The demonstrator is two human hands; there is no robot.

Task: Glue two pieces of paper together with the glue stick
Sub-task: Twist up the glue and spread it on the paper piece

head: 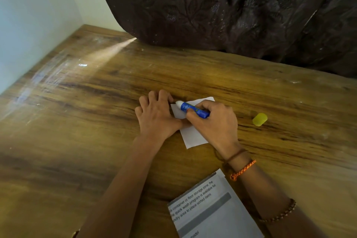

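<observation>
Head view: hands hide most of the white paper [193,135].
Right hand [214,121] grips glue stick [193,109]; left hand [157,116] presses flat, fingers spread.

Layout relative to the paper [193,137], which lies on the table [77,121]. The left hand [156,116] rests on its left edge; the right hand [214,121] lies over its right part, gripping the glue stick [193,109] above its far left corner. The cap [259,119] sits well to its right. A printed sheet [208,210] lies nearer the viewer. A curtain [231,6] hangs beyond.
</observation>
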